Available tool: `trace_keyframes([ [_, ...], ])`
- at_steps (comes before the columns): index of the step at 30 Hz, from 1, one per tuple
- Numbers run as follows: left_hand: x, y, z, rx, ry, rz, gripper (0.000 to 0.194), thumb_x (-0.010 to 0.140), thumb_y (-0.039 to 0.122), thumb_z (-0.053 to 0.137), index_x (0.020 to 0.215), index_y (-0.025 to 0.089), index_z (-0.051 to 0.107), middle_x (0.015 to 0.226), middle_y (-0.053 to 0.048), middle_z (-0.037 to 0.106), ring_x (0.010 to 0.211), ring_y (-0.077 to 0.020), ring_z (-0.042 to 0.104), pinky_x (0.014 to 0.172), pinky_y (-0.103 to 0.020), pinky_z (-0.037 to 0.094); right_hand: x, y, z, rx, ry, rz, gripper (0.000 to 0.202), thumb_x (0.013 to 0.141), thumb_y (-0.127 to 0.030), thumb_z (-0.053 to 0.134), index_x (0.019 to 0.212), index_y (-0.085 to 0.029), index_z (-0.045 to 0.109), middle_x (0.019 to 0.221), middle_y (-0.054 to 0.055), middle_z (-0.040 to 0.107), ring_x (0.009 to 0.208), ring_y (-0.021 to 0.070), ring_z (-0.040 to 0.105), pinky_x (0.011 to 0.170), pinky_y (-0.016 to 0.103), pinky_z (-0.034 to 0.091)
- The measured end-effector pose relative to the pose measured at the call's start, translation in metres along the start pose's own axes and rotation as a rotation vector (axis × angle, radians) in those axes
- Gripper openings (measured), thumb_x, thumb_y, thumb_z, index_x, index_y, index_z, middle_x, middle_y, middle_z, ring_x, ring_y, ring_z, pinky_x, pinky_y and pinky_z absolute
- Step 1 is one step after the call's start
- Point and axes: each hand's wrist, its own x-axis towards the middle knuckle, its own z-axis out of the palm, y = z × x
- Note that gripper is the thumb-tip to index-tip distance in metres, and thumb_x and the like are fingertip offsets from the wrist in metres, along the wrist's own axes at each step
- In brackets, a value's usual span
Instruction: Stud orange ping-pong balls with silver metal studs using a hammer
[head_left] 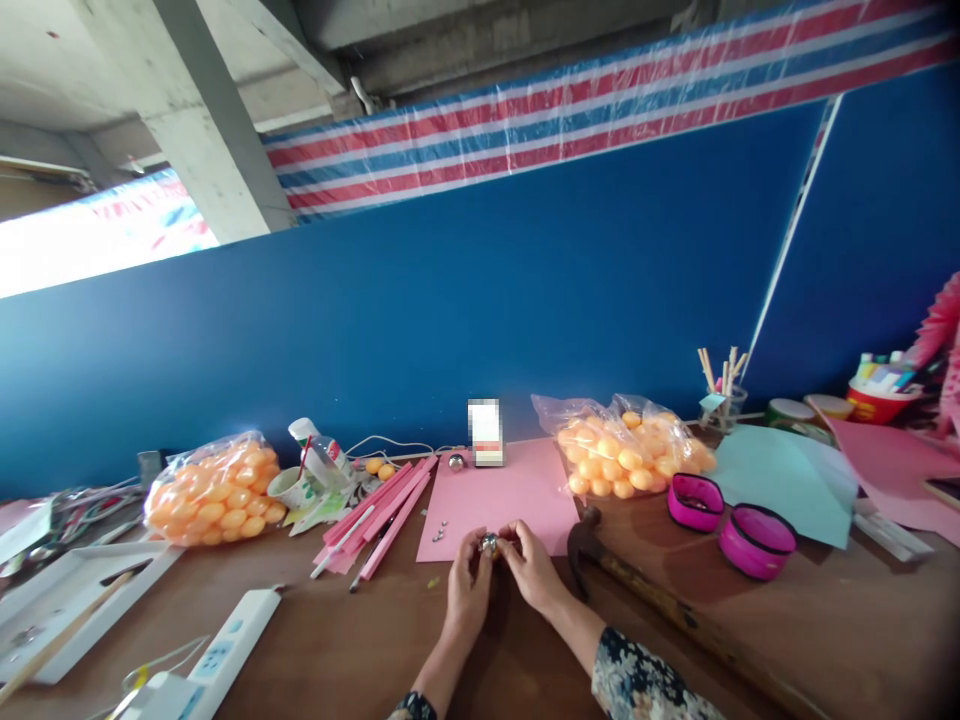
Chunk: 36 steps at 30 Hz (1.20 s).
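currently gripping a small, shiny, roundish silver metal piece [489,543] between fingertips of the left hand [469,583] and right hand [531,573], at the near edge of the pink rectangular paper sheet [499,500]; probably best steadied with the left, worked lightly with the right.

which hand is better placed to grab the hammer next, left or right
Probably the right hand: the hammer lies just to its right, while the left hand would have to reach across. Both are at a small shiny metal object.
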Motion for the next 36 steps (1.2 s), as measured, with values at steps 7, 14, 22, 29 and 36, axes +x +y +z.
trace_keyframes([
  [7,0.002,-0.001,0.001,0.03,-0.018,0.002,0.035,0.076,0.037,0.053,0.105,0.017,0.057,0.104,-0.009,0.064,0.1,-0.0221,0.058,0.09,-0.038,0.043,-0.002,0.001,0.003,-0.047,0.019,-0.049,0.011,0.082,-0.027,0.046,0.087,-0.021,0.054,0.088,0.006,0.062,0.083,0.0203,0.059,0.076,0.034,0.047],
  [14,0.001,0.001,0.002,0.015,0.003,0.024,0.036,0.074,0.038,0.056,0.103,0.018,0.059,0.103,-0.009,0.065,0.099,-0.0225,0.059,0.087,-0.036,0.045,-0.003,0.003,0.002,-0.095,0.027,-0.119,0.013,0.082,-0.023,0.044,0.089,-0.02,0.055,0.089,0.006,0.062,0.082,0.0187,0.059,0.075,0.032,0.047],
  [22,-0.001,0.001,0.003,0.015,-0.001,0.063,0.037,0.071,0.037,0.058,0.101,0.015,0.06,0.101,-0.01,0.065,0.095,-0.0224,0.06,0.086,-0.037,0.045,-0.01,0.005,0.003,-0.201,0.049,-0.212,0.018,0.082,-0.016,0.041,0.093,-0.019,0.054,0.091,0.006,0.058,0.085,0.0181,0.055,0.078,0.033,0.045],
  [29,-0.002,0.001,0.002,-0.015,-0.014,0.079,0.035,0.074,0.037,0.056,0.102,0.017,0.06,0.102,-0.009,0.065,0.098,-0.0217,0.059,0.089,-0.036,0.043,-0.018,-0.002,0.004,-0.27,0.072,-0.275,0.02,0.084,-0.02,0.039,0.099,-0.018,0.051,0.097,0.008,0.056,0.089,0.0197,0.055,0.08,0.035,0.045],
  [36,-0.004,0.0,0.004,-0.124,0.01,-0.026,0.044,0.074,0.036,0.058,0.113,0.016,0.053,0.103,-0.011,0.064,0.09,-0.0202,0.062,0.083,-0.036,0.048,-0.05,-0.037,-0.045,-0.588,0.084,-0.42,0.026,0.082,-0.018,0.044,0.107,-0.021,0.048,0.101,0.009,0.055,0.093,0.0222,0.053,0.083,0.038,0.044],
])
